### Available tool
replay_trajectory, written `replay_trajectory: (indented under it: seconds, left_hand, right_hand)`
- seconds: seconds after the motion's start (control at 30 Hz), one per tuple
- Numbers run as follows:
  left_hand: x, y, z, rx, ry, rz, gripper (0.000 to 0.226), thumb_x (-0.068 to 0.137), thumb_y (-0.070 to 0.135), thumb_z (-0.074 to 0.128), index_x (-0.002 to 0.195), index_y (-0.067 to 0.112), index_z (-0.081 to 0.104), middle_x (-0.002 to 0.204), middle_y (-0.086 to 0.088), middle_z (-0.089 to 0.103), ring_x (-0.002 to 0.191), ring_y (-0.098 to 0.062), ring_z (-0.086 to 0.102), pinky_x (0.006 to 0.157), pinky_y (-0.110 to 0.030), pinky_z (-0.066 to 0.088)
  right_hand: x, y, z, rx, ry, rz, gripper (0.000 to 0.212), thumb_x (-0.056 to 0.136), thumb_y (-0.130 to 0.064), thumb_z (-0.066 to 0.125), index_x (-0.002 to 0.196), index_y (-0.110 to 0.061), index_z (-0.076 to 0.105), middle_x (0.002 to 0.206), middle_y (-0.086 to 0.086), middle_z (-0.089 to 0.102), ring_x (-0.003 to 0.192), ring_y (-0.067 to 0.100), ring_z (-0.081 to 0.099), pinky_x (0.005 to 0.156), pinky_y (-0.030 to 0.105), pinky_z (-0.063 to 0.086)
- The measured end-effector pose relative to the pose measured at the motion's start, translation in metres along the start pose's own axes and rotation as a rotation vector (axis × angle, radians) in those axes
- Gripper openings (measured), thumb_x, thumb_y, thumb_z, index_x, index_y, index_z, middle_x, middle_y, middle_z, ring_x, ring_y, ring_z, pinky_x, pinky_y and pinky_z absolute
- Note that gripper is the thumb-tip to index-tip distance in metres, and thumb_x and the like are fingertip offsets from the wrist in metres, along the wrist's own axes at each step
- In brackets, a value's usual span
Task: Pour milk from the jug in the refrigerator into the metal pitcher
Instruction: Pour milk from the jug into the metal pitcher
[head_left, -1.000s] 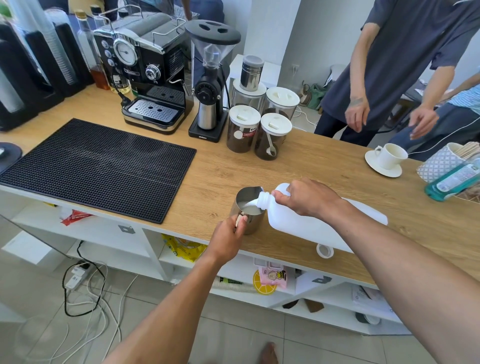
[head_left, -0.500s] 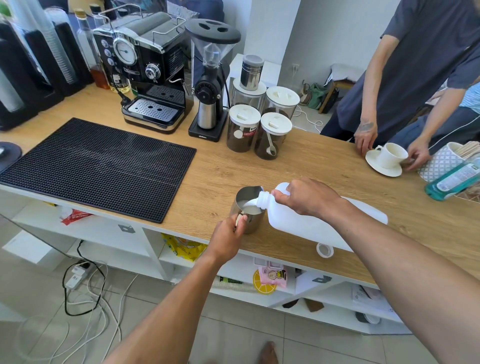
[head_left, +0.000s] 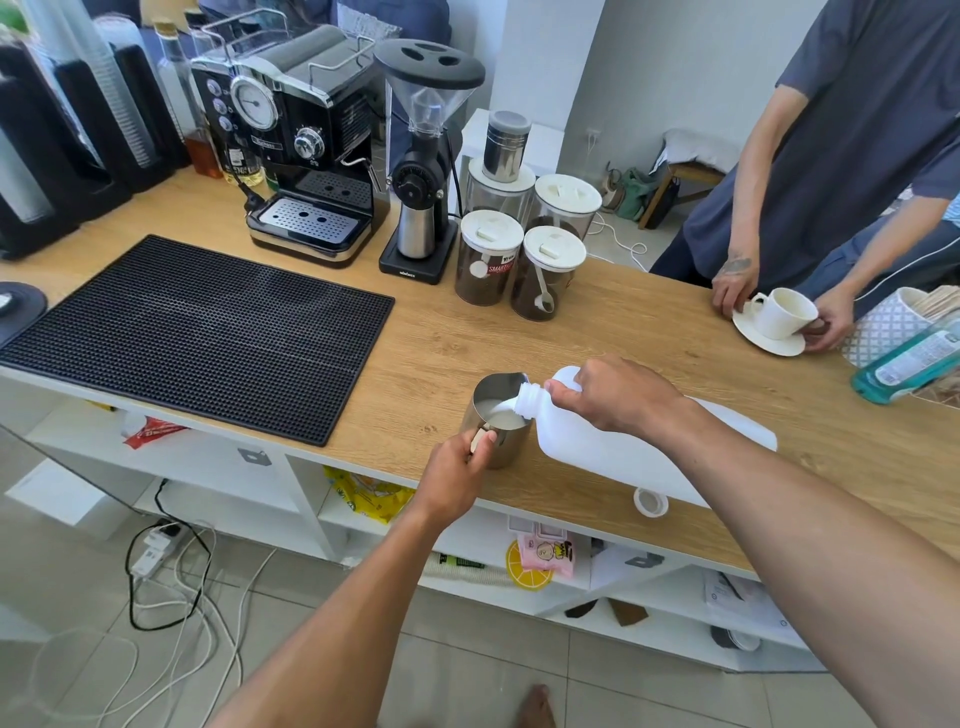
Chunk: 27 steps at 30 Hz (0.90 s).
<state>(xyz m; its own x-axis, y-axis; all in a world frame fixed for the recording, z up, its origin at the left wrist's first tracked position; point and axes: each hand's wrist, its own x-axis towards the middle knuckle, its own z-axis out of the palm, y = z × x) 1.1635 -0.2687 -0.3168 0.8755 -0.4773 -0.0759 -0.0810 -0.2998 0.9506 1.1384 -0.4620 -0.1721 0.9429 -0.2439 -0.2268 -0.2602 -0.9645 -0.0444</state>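
Your right hand grips the neck of the smooth white plastic milk jug, tipped nearly flat near the front edge of the wood-grain counter; its long axis runs right to left, threaded mouth over the shiny cylindrical metal pitcher, milk streaming in. Your left hand is closed around the pitcher's handle. A coffee jar's red label reads "SMART".

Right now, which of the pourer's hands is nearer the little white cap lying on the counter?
The right hand, gripping the milk jug just above the cap. The left hand holds the metal pitcher handle, farther left.
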Motion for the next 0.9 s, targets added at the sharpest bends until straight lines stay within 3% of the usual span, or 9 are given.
replay_trajectory:
  seconds: [0.07,0.2,0.4,0.67,0.9]
  left_hand:
    - [-0.001,0.003,-0.002,-0.050,-0.020,-0.010,0.038,0.104,0.034,0.044,0.078,0.008,0.055,0.048,0.016,0.032,0.044,-0.003,0.026,0.048,-0.023,0.021]
    - [-0.002,0.009,-0.006,-0.082,-0.043,-0.020,0.041,0.104,0.029,0.046,0.064,0.026,0.043,0.045,0.017,0.034,0.043,-0.002,0.029,0.046,-0.016,0.022]
    - [-0.001,0.010,-0.009,-0.084,-0.082,-0.047,0.037,0.104,0.033,0.044,0.071,0.018,0.045,0.050,0.018,0.032,0.046,-0.002,0.029,0.048,-0.017,0.024]
    - [-0.005,0.019,-0.009,-0.103,-0.089,-0.037,0.042,0.106,0.026,0.043,0.064,0.029,0.045,0.043,0.021,0.039,0.043,0.001,0.036,0.046,-0.013,0.027]
    - [-0.006,0.020,-0.008,-0.133,-0.090,-0.039,0.040,0.105,0.025,0.043,0.065,0.026,0.046,0.043,0.022,0.040,0.045,0.004,0.038,0.049,-0.011,0.029]
  right_hand:
    - [0.000,0.000,0.000,0.001,-0.001,0.002,0.061,0.095,-0.060,0.037,0.057,-0.012,0.036,0.056,0.001,0.038,0.050,0.020,0.034,0.051,0.033,0.025]
    - [0.001,-0.001,0.000,-0.001,0.001,-0.005,0.062,0.095,-0.060,0.037,0.057,-0.011,0.036,0.055,0.001,0.037,0.049,0.020,0.033,0.051,0.033,0.025]
    - [-0.001,-0.002,-0.002,0.006,0.005,-0.018,0.061,0.095,-0.059,0.038,0.056,-0.012,0.033,0.054,0.001,0.033,0.048,0.019,0.029,0.050,0.033,0.023]
    - [0.000,-0.002,-0.002,0.005,-0.002,-0.021,0.061,0.095,-0.058,0.038,0.056,-0.012,0.034,0.054,0.002,0.034,0.048,0.019,0.029,0.051,0.033,0.023]
    - [-0.001,-0.002,-0.002,0.006,-0.004,-0.015,0.061,0.096,-0.058,0.038,0.058,-0.011,0.034,0.055,0.002,0.033,0.049,0.020,0.029,0.050,0.033,0.022]
